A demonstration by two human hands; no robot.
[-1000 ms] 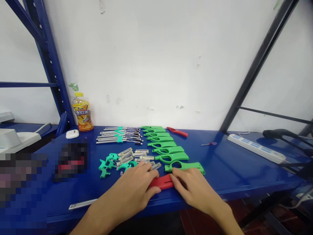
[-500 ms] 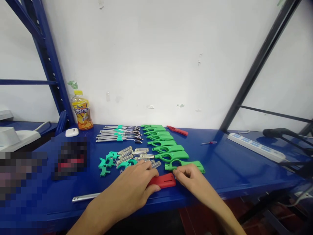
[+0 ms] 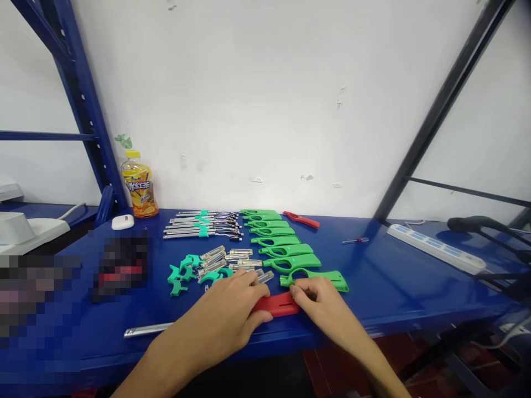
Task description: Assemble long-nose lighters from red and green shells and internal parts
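My left hand (image 3: 226, 315) lies over the left end of a red plastic handle shell (image 3: 277, 304) near the front edge of the blue table (image 3: 390, 287), thumb under it and fingers curled on top. My right hand (image 3: 327, 307) rests at the shell's right end, fingertips pinching it, just in front of the nearest green handle shell (image 3: 327, 278). A row of several green shells (image 3: 274, 235) runs back toward the wall.
Small metal pieces (image 3: 232, 260) and teal triggers (image 3: 182, 273) lie left of the green row, long metal rods (image 3: 199, 226) behind them. A second red shell (image 3: 302, 220), a small screwdriver (image 3: 355, 240), a power strip (image 3: 435, 249), a drink bottle (image 3: 139, 185) and a metal strip (image 3: 145, 330) are also on the table.
My right hand lifted off the red shell's right end toward the green shell, then came back to the shell's end. The left hand stayed on it.
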